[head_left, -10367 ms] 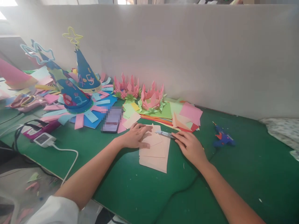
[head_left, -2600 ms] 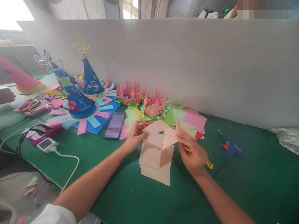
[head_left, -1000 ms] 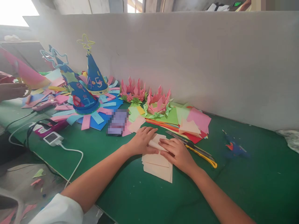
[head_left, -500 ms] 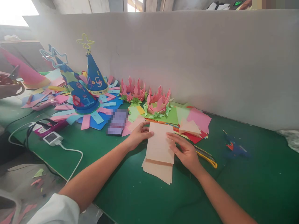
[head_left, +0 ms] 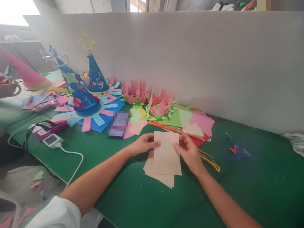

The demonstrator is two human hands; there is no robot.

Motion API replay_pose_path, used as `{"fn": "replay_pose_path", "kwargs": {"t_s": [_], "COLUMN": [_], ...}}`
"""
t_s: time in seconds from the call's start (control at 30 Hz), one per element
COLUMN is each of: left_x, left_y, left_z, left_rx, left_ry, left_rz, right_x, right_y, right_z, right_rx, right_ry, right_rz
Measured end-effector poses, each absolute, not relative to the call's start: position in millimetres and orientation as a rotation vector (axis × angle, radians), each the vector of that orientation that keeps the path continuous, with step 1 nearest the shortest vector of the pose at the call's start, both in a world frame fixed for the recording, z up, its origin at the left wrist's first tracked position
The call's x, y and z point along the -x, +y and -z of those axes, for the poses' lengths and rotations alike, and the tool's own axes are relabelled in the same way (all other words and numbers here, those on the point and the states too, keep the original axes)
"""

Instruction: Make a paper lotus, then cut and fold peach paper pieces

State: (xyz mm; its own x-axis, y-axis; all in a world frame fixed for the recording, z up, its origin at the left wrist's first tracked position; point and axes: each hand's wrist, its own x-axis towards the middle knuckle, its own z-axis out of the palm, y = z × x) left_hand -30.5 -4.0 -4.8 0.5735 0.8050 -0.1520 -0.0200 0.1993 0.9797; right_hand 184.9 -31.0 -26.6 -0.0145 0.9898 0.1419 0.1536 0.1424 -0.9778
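Observation:
A pale peach rectangle of paper (head_left: 167,155) is held up between my two hands, its face toward me. My left hand (head_left: 143,144) pinches the left edge, thumb on the front. On the opposite edge, my right hand (head_left: 188,152) grips with its thumb in front and fingers behind. Below the held sheet, more peach paper pieces (head_left: 161,180) lie on the green table (head_left: 133,202), partly covered. Just right of my right hand rests a yellow-handled cutter (head_left: 211,161), partly hidden by that hand.
Behind my hands stand pink paper crowns (head_left: 161,103) on coloured sheets (head_left: 201,122). Blue cone hats (head_left: 96,74), a phone (head_left: 119,124) and a white charger (head_left: 53,140) with cable are to the left. A glue gun (head_left: 238,150) lies right. Another person's hand (head_left: 7,87) holds scissors at far left.
The held sheet has come toward me and slightly right, tilting a little. My right hand has gone from fingers on its front to gripping its right edge.

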Motion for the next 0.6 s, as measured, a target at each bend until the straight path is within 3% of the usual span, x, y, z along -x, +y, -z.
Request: {"fn": "replay_pose_path", "kwargs": {"t_s": [0.33,0.6], "left_x": [28,30], "left_y": [0,0], "left_z": [8,11], "left_rx": [-1.190,-1.255], "left_ry": [0.931,0.897], "left_rz": [-0.692,-0.726], "right_x": [-176,-171], "right_y": [-51,-53], "right_z": [12,8], "right_rx": [1.072,0.962], "right_ry": [-2.025,-2.263], "right_rz": [-0.152,-0.161]}}
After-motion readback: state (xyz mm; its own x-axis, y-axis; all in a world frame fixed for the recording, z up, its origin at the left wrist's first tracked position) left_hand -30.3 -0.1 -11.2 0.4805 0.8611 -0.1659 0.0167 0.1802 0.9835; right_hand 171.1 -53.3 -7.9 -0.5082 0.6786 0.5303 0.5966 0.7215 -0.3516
